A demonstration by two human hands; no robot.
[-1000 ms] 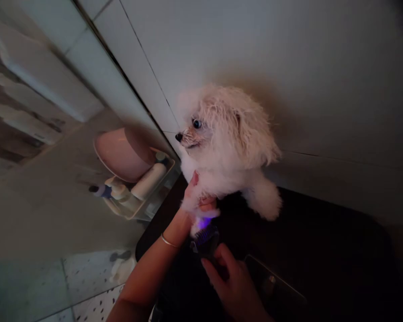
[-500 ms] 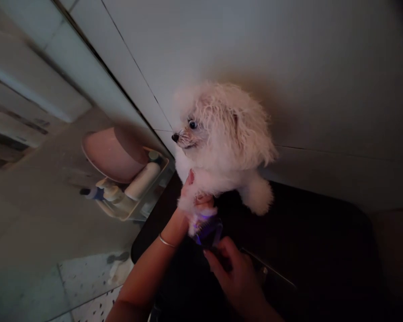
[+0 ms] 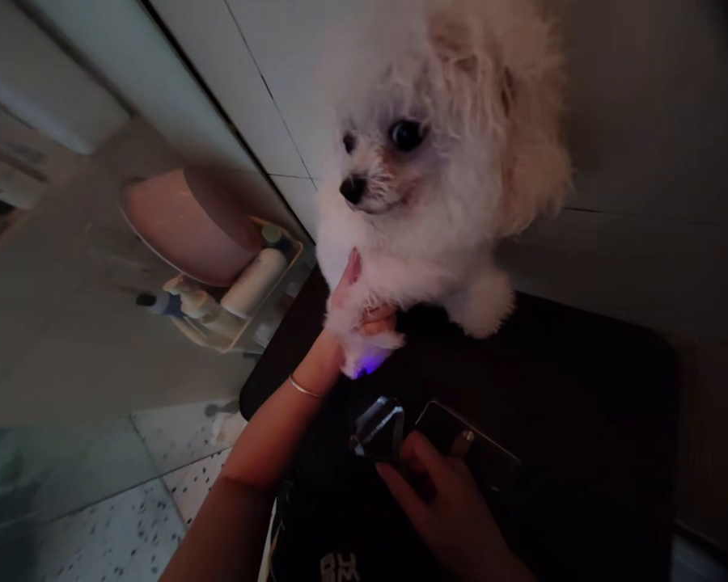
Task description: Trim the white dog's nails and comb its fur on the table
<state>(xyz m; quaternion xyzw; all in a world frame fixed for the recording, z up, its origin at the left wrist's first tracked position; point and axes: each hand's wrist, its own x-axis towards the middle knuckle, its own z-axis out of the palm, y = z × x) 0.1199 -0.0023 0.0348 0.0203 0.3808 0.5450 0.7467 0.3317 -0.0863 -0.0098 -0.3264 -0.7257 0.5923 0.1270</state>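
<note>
A fluffy white dog (image 3: 425, 234) faces me at the far side of a black table, its head turned slightly left. My left hand (image 3: 364, 311) is wrapped around one of its front legs, thumb up against the fur. Violet light falls on the held paw (image 3: 367, 356). Just below and apart from that paw, my right hand (image 3: 437, 485) grips a dark grooming brush (image 3: 381, 428) with a squarish, shiny-edged head. Its handle is mostly hidden by my fingers.
A dark flat phone-like rectangle (image 3: 491, 444) lies on the black table (image 3: 600, 404) beyond my right hand. To the left, a rack (image 3: 230, 343) holds bottles and a pink basin (image 3: 188, 226). Behind the dog stands a tiled wall (image 3: 637, 162); speckled floor (image 3: 115, 525) shows lower left.
The brush has drawn away from the paw, toward me. The dog appears larger and higher in view, its face turned more toward me. My left hand keeps its hold on the leg.
</note>
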